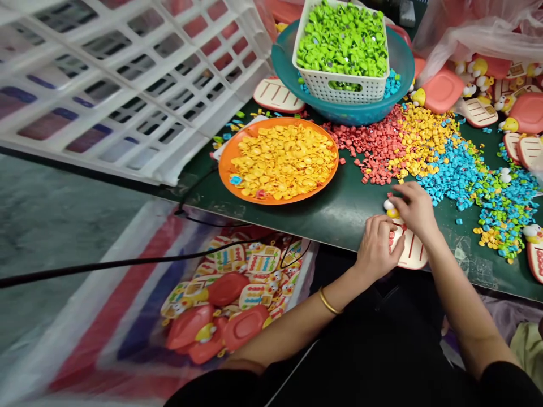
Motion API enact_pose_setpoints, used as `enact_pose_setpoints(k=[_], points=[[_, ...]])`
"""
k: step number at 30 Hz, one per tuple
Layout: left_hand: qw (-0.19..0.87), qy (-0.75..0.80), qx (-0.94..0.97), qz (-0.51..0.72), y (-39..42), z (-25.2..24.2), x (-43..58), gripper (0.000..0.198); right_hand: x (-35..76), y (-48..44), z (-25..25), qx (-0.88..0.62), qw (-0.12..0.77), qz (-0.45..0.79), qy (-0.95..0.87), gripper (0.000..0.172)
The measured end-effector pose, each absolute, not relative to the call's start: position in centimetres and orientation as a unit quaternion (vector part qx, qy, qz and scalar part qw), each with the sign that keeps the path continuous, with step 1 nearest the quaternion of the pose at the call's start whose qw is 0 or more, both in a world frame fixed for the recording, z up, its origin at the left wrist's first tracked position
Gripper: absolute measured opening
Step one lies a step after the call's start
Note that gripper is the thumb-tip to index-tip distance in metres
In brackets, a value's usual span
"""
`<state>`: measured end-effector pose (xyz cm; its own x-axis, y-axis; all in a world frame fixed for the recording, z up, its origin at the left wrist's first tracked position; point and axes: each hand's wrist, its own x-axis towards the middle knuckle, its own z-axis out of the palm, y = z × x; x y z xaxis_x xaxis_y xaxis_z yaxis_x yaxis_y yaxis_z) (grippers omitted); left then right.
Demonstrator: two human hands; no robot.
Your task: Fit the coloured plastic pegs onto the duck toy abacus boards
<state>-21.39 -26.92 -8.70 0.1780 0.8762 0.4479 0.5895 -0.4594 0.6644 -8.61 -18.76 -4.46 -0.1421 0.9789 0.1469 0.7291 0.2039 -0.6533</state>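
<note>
The dark green table takes most of the picture from the middle to the right. At the upper left, a white lattice crate stands tilted. In the lower left there is a striped bag with toys inside, beside the table edge.

At the upper middle, a blue basin carries a white basket, full of bright green pieces. Left of the picture's middle is an orange plate with many flat yellow pieces. From the upper middle to the right side, heaps of red pieces, yellow beads and blue pieces lie side by side.

Right of the centre, the left hand bends its fingers over the left side of a cream panel, which lies at the table's near edge. The right hand has its fingers curled over the panel's upper end, next to a small yellow and white head. Whether either hand pinches a small piece, I cannot tell. On the left wrist is a golden bangle.
</note>
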Motion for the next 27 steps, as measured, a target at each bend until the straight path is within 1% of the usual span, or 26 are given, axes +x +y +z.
enact_pose_setpoints(k=[3, 4, 5, 6, 7, 9, 11, 13, 16, 21, 23, 26, 27], points=[[0.17, 0.453, 0.798, 0.361, -26.9, -8.4, -21.7, 0.025, -10.2, -14.3, -3.6, -0.581, 0.109, 0.26, -0.764, 0.014], [0.176, 0.434, 0.816, 0.338, -26.8, -8.3, -21.9, 0.029, -10.3, -13.5, -3.4, -0.572, 0.065, 0.269, -0.772, 0.012], [0.184, 0.417, 0.83, 0.321, -26.8, -8.3, -22.0, 0.033, -10.2, -13.1, -3.1, -0.565, 0.045, 0.268, -0.779, 0.012], [0.191, 0.408, 0.836, 0.313, -26.7, -8.2, -22.1, 0.035, -9.7, -13.2, -2.9, -0.561, 0.051, 0.258, -0.785, 0.014], [0.196, 0.407, 0.835, 0.316, -26.7, -8.2, -22.2, 0.036, -9.0, -13.7, -2.8, -0.563, 0.083, 0.243, -0.786, 0.016], [0.201, 0.418, 0.816, 0.345, -26.6, -8.2, -22.3, 0.038, -6.8, -15.8, -2.8, -0.58, 0.189, 0.229, -0.759, 0.019], [0.201, 0.426, 0.794, 0.383, -26.5, -8.3, -22.2, 0.037, -4.3, -18.6, -3.3, -0.61, 0.284, 0.256, -0.694, 0.018], [0.199, 0.432, 0.778, 0.41, -26.5, -8.4, -22.1, 0.033, -2.6, -21.4, -4.2, -0.642, 0.323, 0.282, -0.636, 0.019], [0.193, 0.453, 0.76, 0.423, -26.3, -8.5, -21.9, 0.029, -1.9, -24.0, -5.5, -0.666, 0.363, 0.28, -0.589, 0.02], [0.188, 0.456, 0.764, 0.415, -26.2, -8.7, -21.8, 0.026, -2.8, -22.8, -5.3, -0.647, 0.461, 0.329, -0.51, 0.021], [0.19, 0.456, 0.769, 0.406, -26.3, -8.7, -21.8, 0.022, -3.1, -20.8, -4.9, -0.631, 0.474, 0.357, -0.5, 0.022], [0.179, 0.475, 0.768, 0.39, -26.5, -8.6, -21.8, 0.021, -3.7, -16.9, -4.9, -0.598, 0.436, 0.41, -0.534, 0.022], [0.174, 0.482, 0.768, 0.384, -26.5, -8.5, -21.8, 0.023, -3.8, -15.6, -4.9, -0.594, 0.422, 0.407, -0.551, 0.021]])
